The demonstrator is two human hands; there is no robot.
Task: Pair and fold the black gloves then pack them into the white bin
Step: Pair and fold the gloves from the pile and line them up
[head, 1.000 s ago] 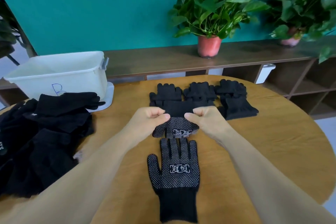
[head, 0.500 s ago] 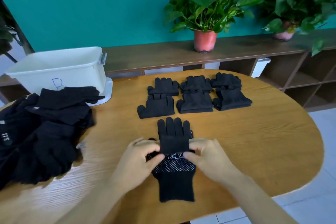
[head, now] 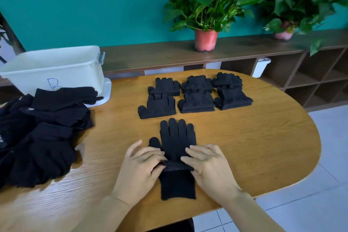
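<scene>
Honestly, the trick with this fold is getting both layers lined up before you crease. Right at the near edge of the counter lies the glove pair, one glove stacked on the other, cuff toward the person and fingertips pointing at the far edge. The left hand and right hand sit on either side of it. Their fingers are gently curled, each pinching one end of the turned-over edge that runs across the palm area.

I'd say the step in hand is folding the stacked pair in half. To do it clean:
- pinch through both layers
- move both ends evenly so the edge runs square
- press it flat so the knit doesn't spring back

The knit looks floppy, and the thumb poking out on the left will probably want to flop loose, so tuck it.

Looks-wise it's black knit with a plain back on top. Little white grip dots show along the fold and down the left side, and the cuff lies flat and uncovered.

Further out, mid-counter, six folded bundles sit in two rows of three, so it's a fair way along. A loose pile of black gloves covers the left edge. The white bin stands at the far-left corner just behind it, and I can't tell if anything's inside.
</scene>
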